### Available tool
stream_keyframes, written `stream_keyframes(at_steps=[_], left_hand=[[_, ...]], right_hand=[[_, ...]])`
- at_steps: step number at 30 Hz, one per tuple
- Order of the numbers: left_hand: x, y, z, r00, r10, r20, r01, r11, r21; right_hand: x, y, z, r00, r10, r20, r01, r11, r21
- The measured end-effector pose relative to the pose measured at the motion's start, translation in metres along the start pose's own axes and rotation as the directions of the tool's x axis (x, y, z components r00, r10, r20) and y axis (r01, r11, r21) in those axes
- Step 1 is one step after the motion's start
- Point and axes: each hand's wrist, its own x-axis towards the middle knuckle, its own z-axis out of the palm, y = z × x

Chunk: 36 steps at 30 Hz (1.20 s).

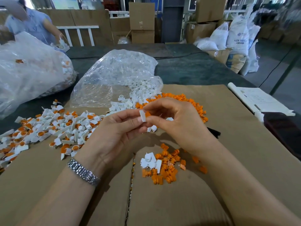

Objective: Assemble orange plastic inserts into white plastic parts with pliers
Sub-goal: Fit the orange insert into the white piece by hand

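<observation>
Both hands raised above the cardboard-covered surface (228, 144), meeting at frame centre. Left hand (114, 132) pinches a white part (142, 115) between thumb and fingertips. Right hand (177, 119), fingers curled, pinches an orange insert (147, 114) pressed against the white part's right side. Metal watch band (83, 172) on left wrist.

Surroundings, clock directions from the hands:
- 6 o'clock, directly below the hands: small pile of orange inserts (167, 168) with a few loose white parts (150, 160) touching its left edge. Some stray inserts lie just beside the right forearm.
- 9 o'clock: wide heap of assembled pieces (53, 126), white with orange showing, spreading to the left frame edge.
- 12 o'clock: open clear bag (117, 75) spilling white parts toward the hands; larger orange heap (187, 101) just right of the spill, partly hidden behind the right hand.
- 10 o'clock: big clear sack (27, 70) holding white and orange pieces.
- 3 o'clock: dark object (214, 132) on the cardboard, mostly hidden by the right wrist; cannot tell what it is.
- 2 o'clock: paper sheets (260, 100) at the surface edge.

Seam between two cardboard sheets runs down from 6 o'clock between the forearms. Another person in a blue top (34, 23) at 11 o'clock, far side. Stacked boxes (141, 22) and white sacks (236, 35) in the background.
</observation>
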Motion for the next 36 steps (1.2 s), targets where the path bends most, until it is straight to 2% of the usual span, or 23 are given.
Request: stream_keyframes(at_steps=[9,17,26,36], left_hand=[[-0.0020,0.0017,-0.0018,1.000,0.009,0.019,-0.009,1.000,0.002],[-0.0032,0.0067,-0.0040,0.997,0.033,0.063,-0.035,0.999,0.022],[-0.0042,0.0053,-0.0005,0.998,0.040,0.040,-0.044,0.995,0.091],[-0.0044,0.0038,0.0055,0.995,0.057,-0.078,-0.054,0.998,0.040]], right_hand=[[-0.0005,0.0017,-0.0011,0.991,-0.126,-0.039,0.124,0.991,-0.057],[0.0012,0.0044,-0.0018,0.982,-0.179,-0.062,0.173,0.980,-0.100],[0.0000,0.0026,0.0024,0.971,-0.238,-0.029,0.228,0.952,-0.203],[-0.0007,0.0024,0.0048,0.977,-0.213,-0.015,0.203,0.949,-0.242]])
